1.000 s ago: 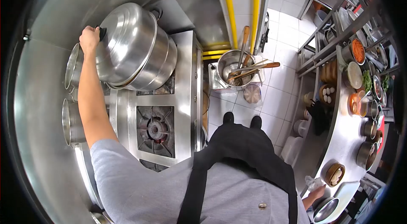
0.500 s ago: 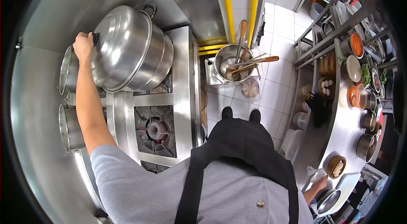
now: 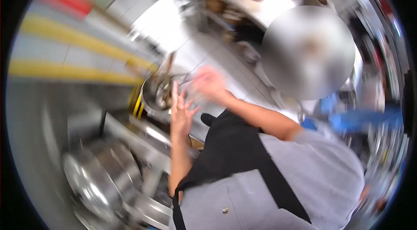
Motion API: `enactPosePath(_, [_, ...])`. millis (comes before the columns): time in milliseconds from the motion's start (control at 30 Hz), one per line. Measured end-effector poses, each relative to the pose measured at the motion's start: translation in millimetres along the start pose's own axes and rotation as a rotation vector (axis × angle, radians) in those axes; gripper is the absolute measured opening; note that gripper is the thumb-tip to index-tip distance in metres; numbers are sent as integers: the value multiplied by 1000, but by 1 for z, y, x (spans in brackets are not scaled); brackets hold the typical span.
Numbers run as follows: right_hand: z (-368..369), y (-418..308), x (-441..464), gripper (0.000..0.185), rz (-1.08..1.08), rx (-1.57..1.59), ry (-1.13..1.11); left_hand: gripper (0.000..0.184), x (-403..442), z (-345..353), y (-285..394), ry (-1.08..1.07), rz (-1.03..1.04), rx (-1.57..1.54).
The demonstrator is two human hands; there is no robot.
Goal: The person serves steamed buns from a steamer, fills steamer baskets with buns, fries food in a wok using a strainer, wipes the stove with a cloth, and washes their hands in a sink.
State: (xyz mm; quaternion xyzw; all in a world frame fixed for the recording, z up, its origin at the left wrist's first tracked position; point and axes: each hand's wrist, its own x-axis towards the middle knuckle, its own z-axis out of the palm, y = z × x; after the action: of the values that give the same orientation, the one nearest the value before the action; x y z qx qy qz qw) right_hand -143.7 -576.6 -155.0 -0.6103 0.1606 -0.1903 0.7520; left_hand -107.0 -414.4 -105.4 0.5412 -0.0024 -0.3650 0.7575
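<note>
My left hand (image 3: 180, 110) is raised in front of my apron, open, with its fingers spread and nothing seen in it. Close by on its right, my right hand (image 3: 209, 83) is smeared by motion, so I cannot tell how its fingers lie or whether it holds anything. Just beyond my hands stands a steel pot (image 3: 148, 105) with several long-handled tools (image 3: 165, 67) leaning in it. At lower left, the large steel pot with a domed lid (image 3: 100, 178) sits on the stove, away from both hands.
Yellow pipes (image 3: 78, 75) run along the wall at left. A steel worktable (image 3: 278, 6) with food containers stands at the back. To the right is a blurred blue sleeve or cloth (image 3: 369, 119). A round blur hides part of the upper right. White floor tiles (image 3: 191, 56) show between.
My left hand has let go of the lid's handle and come in front of me. My right hand has left the worktable beside the bamboo steamer. The view has swung to the right.
</note>
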Motion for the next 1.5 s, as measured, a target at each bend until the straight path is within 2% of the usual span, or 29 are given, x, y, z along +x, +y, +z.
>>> enactPosePath(67, [20,-20,-17,20,-251,-951,-207,69,31,36,-51,-308,-69,-539])
enactPosePath(167, [-33,-10,-29,21,-297,-1029,168,62,65,57,-94,-382,-323,-562])
enactPosePath(233, [-73,-13,-67,22,-585,-1447,208,60,76,68,-115,-392,-489,-549])
enactPosePath(333, [-132,-32,-119,24,-419,-1245,233,62,53,126,-143,-483,-621,-442])
enactPosePath(400, [-189,-48,-152,26,-320,-1067,221,66,25,187,-121,-770,-822,-397])
enactPosePath(433, [-220,-43,-171,23,-306,-954,329,66,23,205,-133,-966,-895,-333])
enactPosePath(467, [-251,-34,-193,21,-295,-842,427,66,21,225,-143,-975,-882,-324])
enactPosePath(533, [-314,-2,-250,29,-97,-787,786,64,22,268,-159,-1061,-789,637])
enactPosePath(567, [-346,-4,-291,24,309,-753,877,62,34,294,-167,-1133,-706,758])
enactPosePath(633, [-418,79,-400,31,471,-1071,1188,58,43,367,-174,-993,-460,802])
enactPosePath(667, [-449,83,-457,38,881,-820,1238,61,71,390,-187,-847,-435,716])
enactPosePath(700, [-493,126,-515,45,1065,-471,1578,68,99,414,-199,-664,-400,681])
enactPosePath(733, [-508,105,-557,54,1085,-172,1864,76,128,435,-207,-591,-320,757])
enactPosePath(767, [-529,99,-593,60,1038,5,2099,78,149,452,-213,-570,-228,859])
enactPosePath(800, [-549,94,-616,60,919,270,2272,80,176,470,-226,-406,-236,904])
enactPosePath(833, [-577,116,-635,60,730,411,2460,80,200,478,-230,-416,-303,880])
enactPosePath(867, [-599,132,-651,60,729,286,2446,77,219,482,-232,-499,-332,871])
enactPosePath(900, [-611,120,-650,57,496,570,2456,68,215,493,-234,-464,-277,894])
enactPosePath(933, [-627,126,-647,55,523,461,2499,61,223,499,-238,-434,-283,884])
enactPosePath(967, [-609,60,-621,53,522,423,2464,50,224,501,-238,-421,-228,862])
enactPosePath(1000, [-623,81,-624,51,790,170,2416,50,228,500,-241,-421,-245,867])
enactPosePath(1167, [-616,62,-587,43,788,178,2505,39,235,503,-241,-307,-196,892])
enactPosePath(1233, [-614,53,-583,28,-94,1095,2303,38,245,503,-234,-304,-182,912])
enactPosePath(1267, [-628,61,-592,28,-101,1092,2312,37,241,507,-236,-306,-140,976])
enactPosePath(1333, [-681,92,-624,17,-402,985,1917,34,225,513,-241,-281,-98,1049])
enactPosePath(1400, [-724,28,-641,18,-275,760,2084,34,216,510,-233,-251,-73,1086])
enactPosePath(1433, [-758,15,-657,17,-346,634,2129,34,218,502,-229,-247,-61,1104])
enactPosePath(1467, [-785,-11,-670,14,-588,527,2012,35,235,481,-216,-360,96,1304])
enactPosePath(1500, [-816,-34,-683,15,-349,213,2234,36,241,464,-211,-469,254,1498])
